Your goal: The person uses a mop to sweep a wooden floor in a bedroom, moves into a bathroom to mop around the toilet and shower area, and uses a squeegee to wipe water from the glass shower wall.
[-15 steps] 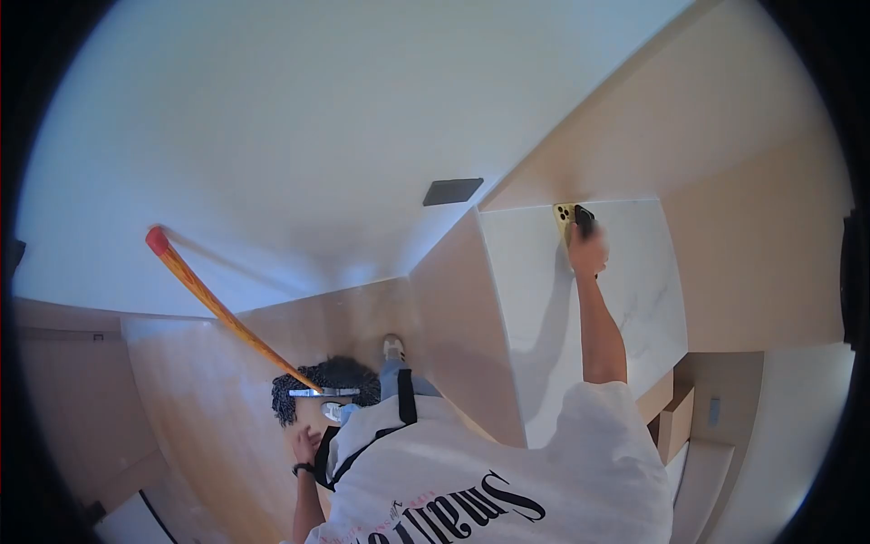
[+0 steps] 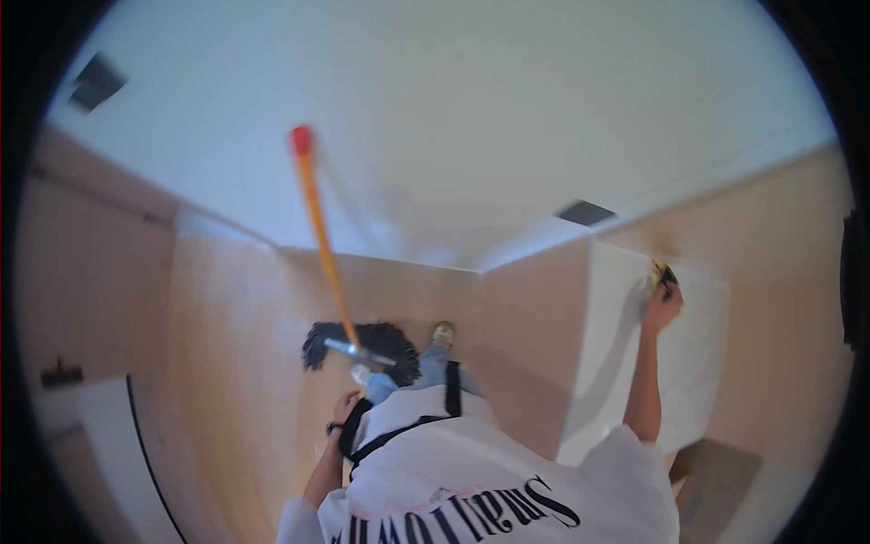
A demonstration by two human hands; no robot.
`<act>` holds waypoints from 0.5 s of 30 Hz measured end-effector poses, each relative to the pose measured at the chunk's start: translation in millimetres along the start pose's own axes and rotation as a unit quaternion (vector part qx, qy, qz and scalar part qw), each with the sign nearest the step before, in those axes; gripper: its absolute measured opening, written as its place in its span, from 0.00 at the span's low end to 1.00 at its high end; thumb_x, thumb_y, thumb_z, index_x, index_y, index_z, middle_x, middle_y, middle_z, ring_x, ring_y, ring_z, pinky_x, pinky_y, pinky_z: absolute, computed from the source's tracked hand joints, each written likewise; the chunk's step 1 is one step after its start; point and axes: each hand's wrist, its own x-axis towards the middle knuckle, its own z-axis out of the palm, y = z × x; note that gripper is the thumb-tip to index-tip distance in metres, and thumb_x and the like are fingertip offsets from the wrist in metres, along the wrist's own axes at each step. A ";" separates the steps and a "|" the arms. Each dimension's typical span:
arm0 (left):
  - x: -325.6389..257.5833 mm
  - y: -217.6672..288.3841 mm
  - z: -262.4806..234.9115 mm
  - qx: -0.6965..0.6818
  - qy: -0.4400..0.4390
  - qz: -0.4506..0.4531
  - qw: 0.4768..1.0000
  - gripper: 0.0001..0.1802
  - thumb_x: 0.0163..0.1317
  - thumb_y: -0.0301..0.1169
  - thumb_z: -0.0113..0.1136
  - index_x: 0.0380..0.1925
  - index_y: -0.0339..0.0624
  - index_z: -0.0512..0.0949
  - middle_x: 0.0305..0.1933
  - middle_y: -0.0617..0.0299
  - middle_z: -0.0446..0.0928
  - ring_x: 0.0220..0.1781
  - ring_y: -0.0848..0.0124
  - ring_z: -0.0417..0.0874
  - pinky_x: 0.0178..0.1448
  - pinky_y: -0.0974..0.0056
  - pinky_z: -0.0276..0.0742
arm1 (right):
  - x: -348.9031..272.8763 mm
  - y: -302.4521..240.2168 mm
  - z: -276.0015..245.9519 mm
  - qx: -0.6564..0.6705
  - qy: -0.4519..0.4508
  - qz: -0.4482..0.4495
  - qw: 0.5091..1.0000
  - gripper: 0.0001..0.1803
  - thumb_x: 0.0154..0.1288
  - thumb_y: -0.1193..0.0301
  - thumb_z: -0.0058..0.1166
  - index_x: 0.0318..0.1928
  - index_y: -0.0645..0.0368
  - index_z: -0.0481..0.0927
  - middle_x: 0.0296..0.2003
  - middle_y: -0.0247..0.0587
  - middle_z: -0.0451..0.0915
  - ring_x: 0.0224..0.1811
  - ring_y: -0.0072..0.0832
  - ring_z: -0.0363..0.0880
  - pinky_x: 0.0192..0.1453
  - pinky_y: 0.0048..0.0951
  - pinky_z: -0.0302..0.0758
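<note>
Looking through the head view, the only one we have, we see the right hand [image 2: 662, 308] raised on a straight arm to the upper left corner of a white panel [image 2: 693, 372]. It is closed around a small yellow-and-black pad [image 2: 662, 272] and presses it against the panel's top edge. The pad is too small for us to tell whether it is a sponge or a folded cloth.

The left hand [image 2: 345, 407] hangs low at the hip beside the black apron strap [image 2: 450, 390]. It is just below the dark mop head [image 2: 319, 342], but we cannot tell whether its fingers are curled or loose, or whether it touches anything. The mop's orange handle [image 2: 323, 238] rises from the head at a slant, with its red tip uppermost. A shoe [image 2: 442, 334] stands on the tan floor [image 2: 227, 363] just right of the mop head.

We judge the step in hand to be rubbing the panel's top corner. A following stroke would call for steady pressure and a firm pinch on the pad at full reach, working along the top edge or down the face. The mop stays apart from that arm.
</note>
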 end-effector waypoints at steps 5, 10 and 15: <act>-3.5 27.8 12.8 -0.063 0.028 -0.041 0.997 0.19 0.55 0.42 0.45 0.42 0.44 0.74 0.35 0.55 0.77 0.39 0.64 0.77 0.45 0.65 0.70 | -99.9 -208.0 -18.1 0.298 -0.327 -0.145 0.885 0.04 0.56 0.74 0.46 0.31 0.61 0.73 0.31 0.38 0.74 0.35 0.27 0.72 0.44 0.25 0.68; -62.1 20.3 44.3 -0.208 0.195 -0.087 0.955 0.17 0.56 0.41 0.46 0.37 0.42 0.76 0.34 0.53 0.77 0.37 0.67 0.78 0.43 0.66 0.71 | -209.2 -385.5 6.6 0.326 -0.431 -0.644 0.540 0.11 0.48 0.71 0.51 0.36 0.54 0.74 0.40 0.39 0.70 0.47 0.32 0.67 0.50 0.33 0.65; -147.3 7.2 109.7 -0.384 0.427 -0.234 0.784 0.12 0.55 0.30 0.46 0.34 0.37 0.76 0.28 0.56 0.78 0.30 0.71 0.78 0.36 0.70 0.73 | -269.4 -480.2 104.2 0.293 -0.172 -0.827 0.449 0.11 0.48 0.68 0.46 0.35 0.50 0.75 0.34 0.39 0.73 0.44 0.32 0.68 0.54 0.39 0.60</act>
